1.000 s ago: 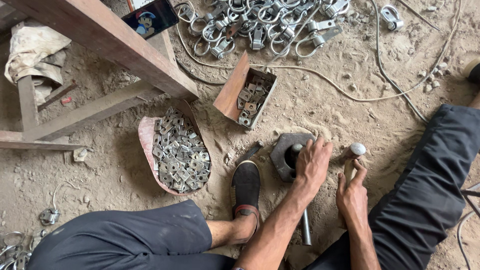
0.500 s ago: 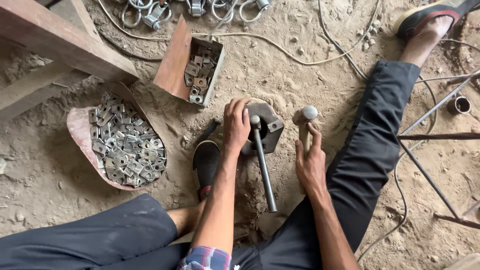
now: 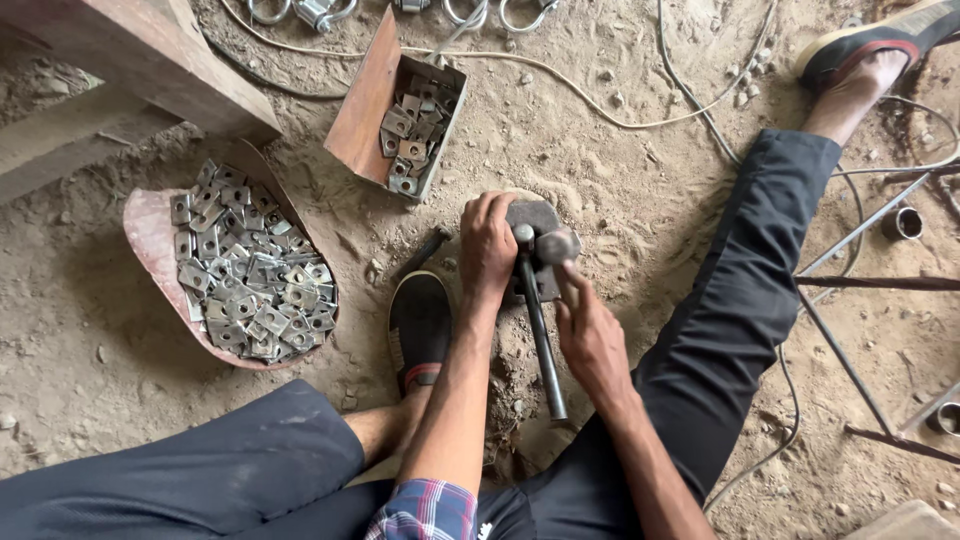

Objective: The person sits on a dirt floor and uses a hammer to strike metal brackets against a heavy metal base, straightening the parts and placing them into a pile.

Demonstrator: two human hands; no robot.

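I sit on sandy ground with a grey metal block [image 3: 537, 216] between my legs. My left hand [image 3: 487, 248] lies on the block's left side, with its fingers curled over the edge. A dark steel rod [image 3: 541, 345] runs from the block back toward me. My right hand [image 3: 592, 335] is closed on a short hammer, whose round steel head [image 3: 557, 245] sits over the block just right of my left thumb. Whether a small piece lies under the hammer head is hidden.
A rusty tray [image 3: 150, 240] holds several small square metal plates [image 3: 250, 275]; a rusty open box [image 3: 362, 105] has more. A wooden beam [image 3: 150, 55] crosses the top left. My sandalled foot [image 3: 420, 320] is beside the block. Thin wire [image 3: 640, 122], steel bars [image 3: 860, 285] and a pipe stub [image 3: 902, 222] lie right.
My right hand has brought the hammer head from right of the block onto it. My left hand has stayed on the block. The view has shifted slightly.
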